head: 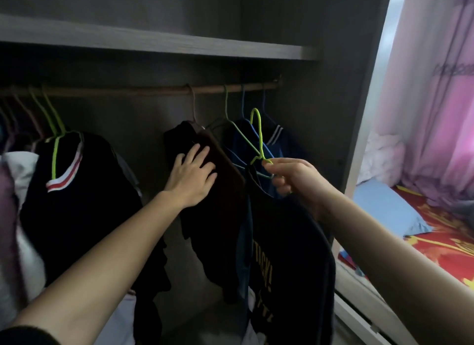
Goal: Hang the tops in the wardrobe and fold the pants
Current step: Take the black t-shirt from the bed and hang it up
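My right hand [289, 175] pinches the neck of a green hanger [257, 136] that carries a dark top with yellow lettering [287, 254]. The hanger's hook is free, below the wooden rail [154, 91]. My left hand [193, 176] lies flat, fingers spread, against a dark brown top [218, 216] that hangs from the rail on a pink hanger. Just behind the held hanger, a blue top [246, 139] hangs on the rail.
A black top with red and white trim [74, 195] hangs at the left among more hangers. A shelf [159, 45] runs above the rail. The wardrobe's side panel [359, 113] stands at the right, with a bed [423, 237] and pink curtain [436, 88] beyond.
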`<state>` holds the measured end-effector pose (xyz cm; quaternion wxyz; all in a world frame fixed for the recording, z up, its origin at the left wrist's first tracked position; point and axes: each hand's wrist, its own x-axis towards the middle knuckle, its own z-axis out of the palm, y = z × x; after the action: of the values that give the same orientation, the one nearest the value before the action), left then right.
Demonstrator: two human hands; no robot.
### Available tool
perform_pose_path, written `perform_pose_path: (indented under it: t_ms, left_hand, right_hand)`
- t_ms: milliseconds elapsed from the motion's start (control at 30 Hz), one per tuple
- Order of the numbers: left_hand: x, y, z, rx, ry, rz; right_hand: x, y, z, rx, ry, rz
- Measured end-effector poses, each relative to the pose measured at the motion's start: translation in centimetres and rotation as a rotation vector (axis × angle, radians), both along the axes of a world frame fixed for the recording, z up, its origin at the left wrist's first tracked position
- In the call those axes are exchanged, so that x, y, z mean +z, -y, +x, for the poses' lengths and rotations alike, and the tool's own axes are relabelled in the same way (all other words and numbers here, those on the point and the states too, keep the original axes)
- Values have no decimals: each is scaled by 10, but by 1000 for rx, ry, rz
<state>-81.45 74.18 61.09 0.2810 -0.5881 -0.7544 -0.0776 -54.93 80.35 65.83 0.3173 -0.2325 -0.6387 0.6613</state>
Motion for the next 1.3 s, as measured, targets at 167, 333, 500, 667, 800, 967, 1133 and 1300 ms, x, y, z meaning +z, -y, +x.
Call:
perform_pose_path:
  t_ms: [167, 333, 500, 667, 800, 967, 1133, 1300]
  left_hand:
    - [20, -12, -29, 63, 40, 148]
    - [70, -25, -55, 241, 3, 193]
    - [114, -46, -91, 349, -27, 285]
    - [116, -62, -116, 392, -65, 346]
    - [110, -67, -125, 424, -172, 402]
    - [104, -89, -107, 525, -87, 537]
    - [97, -103, -96, 613, -14, 587]
    - [96, -99, -98, 594, -5, 551]
  right_hand:
    - [11, -46, -62, 101, -66, -17]
    - [36, -81, -126, 167, -187, -22]
    - [59, -116, -186, 172, -255, -24]
    - [36, -137, -220, 66, 4, 149]
    - [18, -153, -223, -56, 237, 761]
    - [18, -161, -196, -393, 106, 1175]
    - [-1, -190, -169, -487, 254, 1147]
    - [-25, -197, -149, -349, 266, 1032]
